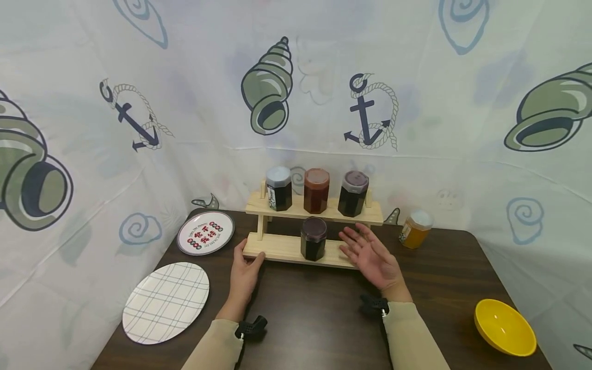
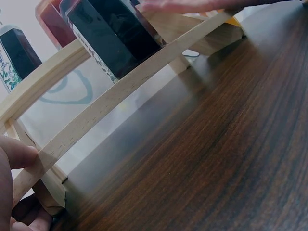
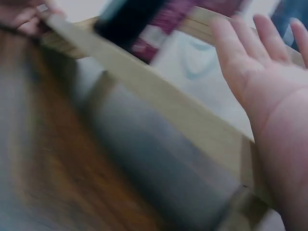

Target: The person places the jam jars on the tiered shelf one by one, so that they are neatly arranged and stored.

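Observation:
A two-tier wooden rack [image 1: 277, 246] stands at the back of the table. My left hand [image 1: 243, 275] grips the left end of its lower shelf; in the left wrist view the thumb [image 2: 21, 153] lies against the board, with fingers beneath. A dark jar with a purple lid [image 1: 314, 239] stands upright on the lower shelf. Along the upper shelf are a jar with a pale lid [image 1: 279, 188], a red jar [image 1: 316, 191] and another purple-lidded jar [image 1: 353, 193]. My right hand [image 1: 374, 257] is beside the shelf's right end, palm turned up, fingers extended and holding nothing.
An amber jar with a white lid [image 1: 416, 229] stands right of the rack. On the left lie a plate with red lettering [image 1: 205, 233] and a white checked plate [image 1: 166, 303]. A yellow bowl [image 1: 504, 327] sits near the right edge. Patterned cloth [image 1: 324, 118] hangs behind the table.

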Tool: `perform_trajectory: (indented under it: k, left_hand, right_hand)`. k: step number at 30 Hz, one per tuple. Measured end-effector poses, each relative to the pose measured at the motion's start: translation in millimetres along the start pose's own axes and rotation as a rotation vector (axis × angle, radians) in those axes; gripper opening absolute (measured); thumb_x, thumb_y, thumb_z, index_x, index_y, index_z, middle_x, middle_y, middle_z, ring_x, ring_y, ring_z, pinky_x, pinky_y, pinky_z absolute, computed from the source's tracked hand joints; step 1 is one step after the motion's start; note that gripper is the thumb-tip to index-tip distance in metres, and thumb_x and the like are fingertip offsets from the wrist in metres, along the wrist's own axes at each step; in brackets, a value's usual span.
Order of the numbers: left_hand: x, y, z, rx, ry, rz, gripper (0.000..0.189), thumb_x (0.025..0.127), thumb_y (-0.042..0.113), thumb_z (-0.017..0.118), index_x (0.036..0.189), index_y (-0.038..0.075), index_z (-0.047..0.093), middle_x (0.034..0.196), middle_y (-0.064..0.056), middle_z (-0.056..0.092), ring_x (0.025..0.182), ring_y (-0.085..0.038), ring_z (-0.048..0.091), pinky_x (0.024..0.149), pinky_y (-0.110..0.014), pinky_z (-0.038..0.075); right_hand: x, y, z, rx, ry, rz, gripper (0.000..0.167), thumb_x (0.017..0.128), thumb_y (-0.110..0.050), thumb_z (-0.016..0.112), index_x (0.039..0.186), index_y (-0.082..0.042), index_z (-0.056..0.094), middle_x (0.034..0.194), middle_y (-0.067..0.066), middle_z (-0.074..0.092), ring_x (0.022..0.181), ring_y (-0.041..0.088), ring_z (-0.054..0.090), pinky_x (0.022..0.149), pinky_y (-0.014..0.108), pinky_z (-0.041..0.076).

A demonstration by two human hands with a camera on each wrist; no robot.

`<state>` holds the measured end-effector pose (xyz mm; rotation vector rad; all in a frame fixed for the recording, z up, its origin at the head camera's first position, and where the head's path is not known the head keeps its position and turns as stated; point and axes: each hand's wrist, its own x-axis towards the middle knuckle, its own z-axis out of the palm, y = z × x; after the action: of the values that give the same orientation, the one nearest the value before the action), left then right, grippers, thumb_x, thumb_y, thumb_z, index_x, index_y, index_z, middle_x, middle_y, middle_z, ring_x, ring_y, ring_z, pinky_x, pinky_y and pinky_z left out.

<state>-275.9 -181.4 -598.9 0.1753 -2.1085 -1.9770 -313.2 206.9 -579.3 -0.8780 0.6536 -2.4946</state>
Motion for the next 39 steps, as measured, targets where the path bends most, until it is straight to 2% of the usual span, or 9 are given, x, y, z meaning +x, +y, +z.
perform_trajectory:
  k: [7,14,19,22,24,27,32,36,39]
  left_hand:
    - [-0.3,-1.0,-1.9,0.012,0.001,0.001,0.078,0.106,0.014,0.072,0.169,0.004,0.028,0.173,-0.026,0.035,0.155,-0.036,0.042,0.125,-0.058,0.038]
    - [0.3,-2.1,-3.5,0.012,-0.007,-0.002,0.080,0.106,0.016,0.073,0.170,0.004,0.027,0.174,-0.026,0.034,0.157,-0.037,0.040,0.126,-0.059,0.036]
    - [0.6,-4.8,-4.9,0.014,-0.010,-0.001,0.079,0.106,0.016,0.074,0.169,0.005,0.028,0.173,-0.025,0.034,0.158,-0.036,0.039,0.126,-0.058,0.037]
    - [0.5,-5.4,-5.8,0.023,-0.008,0.003,0.079,0.106,0.017,0.074,0.169,0.005,0.029,0.173,-0.025,0.035,0.158,-0.036,0.040,0.125,-0.058,0.038]
    - [0.3,-5.5,-6.4,0.028,-0.008,0.006,0.079,0.106,0.018,0.074,0.169,0.005,0.029,0.173,-0.024,0.035,0.157,-0.035,0.040,0.125,-0.058,0.038]
    - [0.3,-5.4,-6.9,0.029,-0.010,0.008,0.079,0.106,0.018,0.074,0.169,0.006,0.029,0.173,-0.023,0.036,0.158,-0.034,0.040,0.125,-0.058,0.038]
    - [1.0,-4.3,-8.1,0.019,-0.021,0.001,0.081,0.106,0.018,0.074,0.170,0.006,0.026,0.174,-0.024,0.034,0.159,-0.035,0.038,0.126,-0.058,0.037]
    - [1.1,-4.4,-8.6,0.022,-0.023,-0.006,0.080,0.106,0.020,0.074,0.170,0.007,0.027,0.175,-0.022,0.033,0.159,-0.034,0.039,0.126,-0.057,0.037]
    - [0.6,-4.1,-7.8,0.021,-0.026,-0.004,0.079,0.107,0.020,0.073,0.170,0.006,0.027,0.174,-0.023,0.033,0.159,-0.035,0.038,0.126,-0.058,0.037]
  right_hand:
    - [-29.3,-29,-23,0.162,-0.109,-0.176,0.060,0.114,-0.022,0.029,0.174,-0.014,0.022,0.177,0.019,0.029,0.169,0.038,0.019,0.138,0.051,0.017]
    - [-59.1,-59,-32,0.312,-0.094,-0.472,0.059,0.112,-0.020,0.032,0.170,-0.013,0.032,0.175,0.020,0.035,0.168,0.038,0.023,0.135,0.056,0.024]
    - [-80.1,-79,-31,0.435,0.029,-0.714,0.052,0.112,-0.021,0.038,0.163,-0.013,0.045,0.166,0.021,0.046,0.158,0.040,0.038,0.126,0.059,0.034]
    - [-89.3,-88,-30,0.418,0.189,-0.831,0.048,0.113,-0.022,0.046,0.160,-0.015,0.049,0.161,0.020,0.051,0.156,0.037,0.041,0.127,0.053,0.034]
    - [-92.3,-91,-30,0.389,0.299,-0.876,0.047,0.113,-0.024,0.051,0.159,-0.016,0.051,0.160,0.018,0.052,0.161,0.031,0.036,0.133,0.046,0.027]
    - [-92.0,-92,-29,0.371,0.433,-0.898,0.049,0.110,-0.024,0.061,0.158,-0.019,0.052,0.164,0.013,0.050,0.166,0.022,0.027,0.137,0.035,0.011]
    - [-86.5,-92,-26,0.305,0.595,-0.868,0.064,0.107,-0.023,0.067,0.165,-0.028,0.041,0.176,0.002,0.034,0.169,0.010,0.015,0.136,0.027,0.002]
    - [-79.8,-89,-27,0.067,0.721,-0.788,0.074,0.109,-0.013,0.063,0.171,-0.033,0.028,0.184,-0.006,0.012,0.169,0.004,0.002,0.135,0.023,-0.005]
    - [-75.6,-85,-25,-0.187,0.828,-0.692,0.087,0.108,-0.004,0.063,0.173,-0.036,0.015,0.185,-0.006,0.004,0.170,0.007,-0.003,0.135,0.023,-0.006]
